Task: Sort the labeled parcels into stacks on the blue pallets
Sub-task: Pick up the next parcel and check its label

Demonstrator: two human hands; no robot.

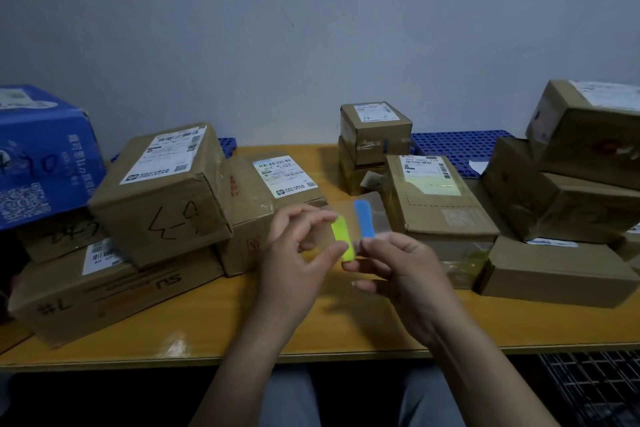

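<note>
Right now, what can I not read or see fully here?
Shipping label text, head view: too small, blurred.
Blue pallet, head view: mostly hidden behind cardboard parcels.
Blue carton, head view: cut by left edge.
Yellow sticker, clear sheet, head view: partly covered by left hand, right hand.

Parcel-sorting room: labelled cartons (162, 191), blue pallet (460, 149), wooden bench (221, 333).

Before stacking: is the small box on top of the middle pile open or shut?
Shut. The small box has a flat top with a white label on it; no flap stands up.
</note>
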